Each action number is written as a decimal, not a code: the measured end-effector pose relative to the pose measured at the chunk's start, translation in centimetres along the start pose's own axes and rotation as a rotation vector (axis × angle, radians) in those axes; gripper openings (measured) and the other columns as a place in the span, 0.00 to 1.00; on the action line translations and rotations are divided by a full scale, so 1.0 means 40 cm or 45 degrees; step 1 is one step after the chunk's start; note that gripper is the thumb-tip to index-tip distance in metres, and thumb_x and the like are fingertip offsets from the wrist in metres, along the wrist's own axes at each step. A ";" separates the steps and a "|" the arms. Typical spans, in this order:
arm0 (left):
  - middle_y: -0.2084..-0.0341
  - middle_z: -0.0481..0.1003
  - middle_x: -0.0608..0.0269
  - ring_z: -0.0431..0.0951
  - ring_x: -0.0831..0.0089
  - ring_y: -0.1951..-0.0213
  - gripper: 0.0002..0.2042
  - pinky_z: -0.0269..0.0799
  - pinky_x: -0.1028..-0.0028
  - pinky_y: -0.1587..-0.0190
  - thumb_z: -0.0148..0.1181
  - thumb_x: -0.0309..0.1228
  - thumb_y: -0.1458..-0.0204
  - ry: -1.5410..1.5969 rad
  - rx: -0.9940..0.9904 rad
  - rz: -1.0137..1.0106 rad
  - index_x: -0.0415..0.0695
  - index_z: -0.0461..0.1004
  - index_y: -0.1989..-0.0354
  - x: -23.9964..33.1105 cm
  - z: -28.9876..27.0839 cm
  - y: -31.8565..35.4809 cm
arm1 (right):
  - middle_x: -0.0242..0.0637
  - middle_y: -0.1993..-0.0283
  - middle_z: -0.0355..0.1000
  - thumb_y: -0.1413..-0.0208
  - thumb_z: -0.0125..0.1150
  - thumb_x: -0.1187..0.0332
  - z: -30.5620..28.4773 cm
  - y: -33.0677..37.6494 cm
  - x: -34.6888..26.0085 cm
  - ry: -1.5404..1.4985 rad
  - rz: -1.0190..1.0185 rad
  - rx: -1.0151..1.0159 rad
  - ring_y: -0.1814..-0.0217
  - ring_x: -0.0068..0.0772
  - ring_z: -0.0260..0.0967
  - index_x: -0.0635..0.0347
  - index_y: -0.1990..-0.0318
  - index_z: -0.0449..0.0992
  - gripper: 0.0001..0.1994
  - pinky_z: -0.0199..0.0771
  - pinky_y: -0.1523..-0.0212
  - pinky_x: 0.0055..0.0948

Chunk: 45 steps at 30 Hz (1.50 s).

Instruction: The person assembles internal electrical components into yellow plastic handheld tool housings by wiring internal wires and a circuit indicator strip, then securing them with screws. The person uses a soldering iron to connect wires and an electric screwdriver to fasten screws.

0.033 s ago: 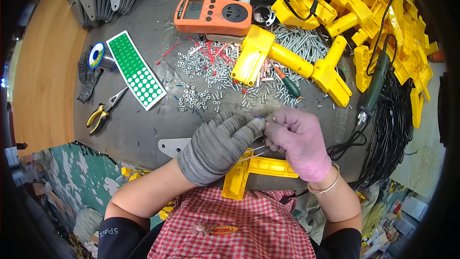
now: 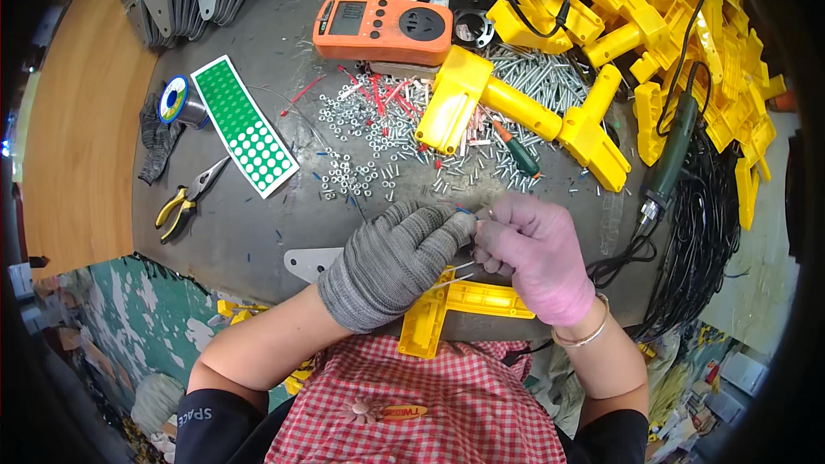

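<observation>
Over the near middle of the bench, my left hand (image 2: pixel 391 258), in a grey knitted glove, is closed with its fingertips pinched. A thin wire with a blue and red end (image 2: pixel 464 210) shows at those fingertips. Meeting it there is my right hand (image 2: pixel 537 253), in a pink glove, its thumb and fingers also pinched; what lies between them is mostly hidden. Below both hands rests a yellow T-shaped plastic housing half (image 2: pixel 485 299), open side up. Two thin metal rods (image 2: pixel 455 275) stick out between my hands above it. A grey metal plate (image 2: pixel 305 263) lies partly under my left hand.
Nuts (image 2: pixel 348 176) and screws (image 2: pixel 537 77) lie heaped beyond my hands, near an orange meter (image 2: pixel 382 27). Pliers (image 2: pixel 191 198), a solder spool (image 2: pixel 185 103) and a green sticker sheet (image 2: pixel 243 125) are at left. Yellow housings (image 2: pixel 687 26), a soldering iron (image 2: pixel 670 150) and black cables (image 2: pixel 700 215) crowd the right.
</observation>
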<state>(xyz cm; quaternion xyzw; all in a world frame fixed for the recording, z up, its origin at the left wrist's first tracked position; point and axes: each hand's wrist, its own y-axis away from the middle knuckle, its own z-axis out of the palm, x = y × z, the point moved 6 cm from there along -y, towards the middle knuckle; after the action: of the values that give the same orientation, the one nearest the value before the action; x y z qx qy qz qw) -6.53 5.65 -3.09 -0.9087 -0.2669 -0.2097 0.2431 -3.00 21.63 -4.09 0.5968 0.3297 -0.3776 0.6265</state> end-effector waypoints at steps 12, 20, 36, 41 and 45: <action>0.64 0.81 0.57 0.82 0.57 0.66 0.13 0.80 0.64 0.65 0.69 0.27 0.49 0.237 0.045 -0.213 0.46 0.80 0.54 -0.013 -0.031 -0.016 | 0.23 0.76 0.69 0.43 0.64 0.73 -0.011 0.022 -0.013 0.144 -0.134 0.126 0.73 0.10 0.60 0.68 0.66 0.81 0.05 0.61 0.72 0.18; 0.63 0.80 0.58 0.82 0.56 0.61 0.13 0.79 0.64 0.59 0.69 0.30 0.49 0.211 -0.016 0.016 0.48 0.80 0.55 -0.014 -0.016 -0.014 | 0.26 0.76 0.70 0.44 0.64 0.75 0.005 0.021 -0.026 0.290 0.018 -0.058 0.73 0.11 0.63 0.68 0.59 0.80 0.07 0.64 0.72 0.18; 0.60 0.79 0.57 0.80 0.58 0.56 0.15 0.76 0.60 0.54 0.63 0.37 0.47 0.330 -0.124 0.222 0.48 0.79 0.52 0.013 0.018 -0.017 | 0.33 0.71 0.76 0.46 0.65 0.78 -0.041 0.045 -0.007 0.235 -0.017 0.040 0.69 0.16 0.72 0.68 0.58 0.73 0.10 0.74 0.67 0.21; 0.58 0.79 0.61 0.80 0.61 0.54 0.13 0.77 0.59 0.54 0.64 0.31 0.47 0.499 -0.390 -0.185 0.48 0.79 0.53 0.012 0.019 -0.039 | 0.32 0.73 0.75 0.43 0.63 0.77 -0.052 0.047 0.009 0.084 0.058 0.095 0.74 0.19 0.72 0.67 0.61 0.74 0.05 0.73 0.70 0.22; 0.58 0.77 0.64 0.74 0.64 0.52 0.14 0.69 0.53 0.55 0.58 0.37 0.52 -0.116 -0.232 0.381 0.53 0.80 0.56 0.136 0.065 -0.041 | 0.29 0.76 0.70 0.40 0.61 0.74 -0.043 0.021 0.021 0.202 -0.100 0.140 0.77 0.17 0.66 0.67 0.62 0.75 0.05 0.67 0.74 0.21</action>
<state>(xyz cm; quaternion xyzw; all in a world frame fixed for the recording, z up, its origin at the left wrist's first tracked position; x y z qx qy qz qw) -2.65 10.40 -1.83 -0.9651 -0.1194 -0.1530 0.1760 -1.77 23.26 -4.52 0.6449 0.3801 -0.3710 0.5494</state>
